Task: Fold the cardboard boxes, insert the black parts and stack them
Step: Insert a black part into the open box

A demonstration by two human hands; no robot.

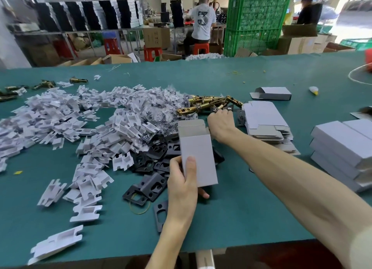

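The folding looks done for this one: the left hand (182,180) grips a box (198,154) upright at mid-desk (241,198), thumb across its front, top flap open. The right hand (221,125) is stretched out at one o'clock from the box, at the edge of the brass latches (205,103). Its fingers are bent down out of sight, so I can't tell if it holds anything. Black parts (153,162) lie heaped at eight o'clock, just under the box. Next, I'd say, a part must go into the open mouth, then the flap tucked and the box set on the stack (342,148) at three o'clock.
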